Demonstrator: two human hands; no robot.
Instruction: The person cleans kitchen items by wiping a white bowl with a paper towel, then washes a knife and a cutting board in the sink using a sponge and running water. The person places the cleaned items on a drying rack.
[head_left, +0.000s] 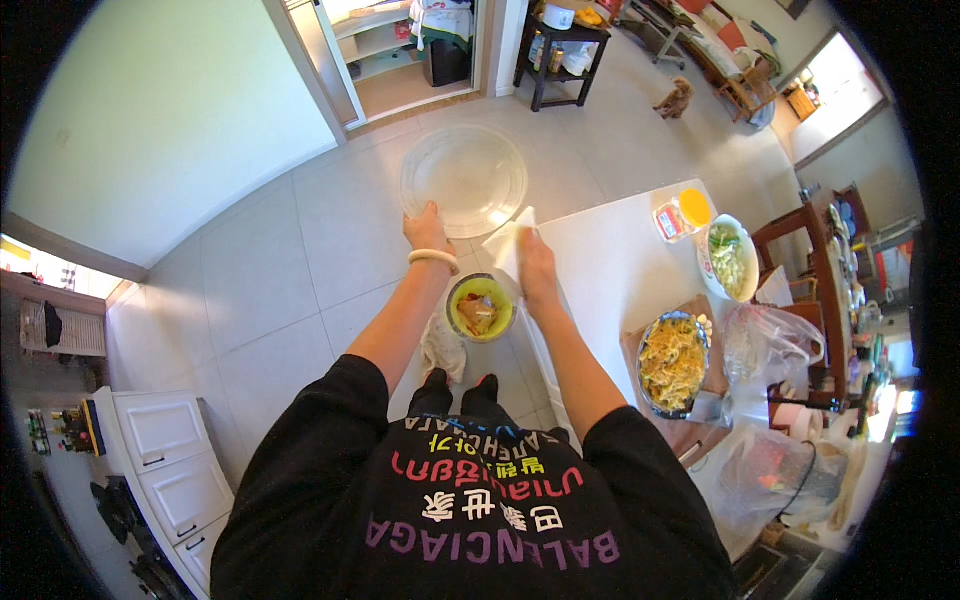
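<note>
My left hand (429, 229), with a pale bangle on its wrist, grips the near rim of a clear round glass plate (465, 176), held out above the floor. White paper, perhaps a tissue (508, 244), is in my right hand (537, 262), close to the plate's near right edge. Between my forearms, lower down, a green bin (482, 307) with some waste in it stands on the floor by my feet. A pale cloth or bag (442, 349) lies beside the bin.
At right, a white counter (592, 247) bears a yellow-lidded jar (681, 215), a bowl of shredded greens (727, 257), a dish of shredded yellow food (673, 364) on a wooden board, and plastic bags (769, 341). A small brown dog (674, 98) and a black shelf stand (561, 64) are farther off.
</note>
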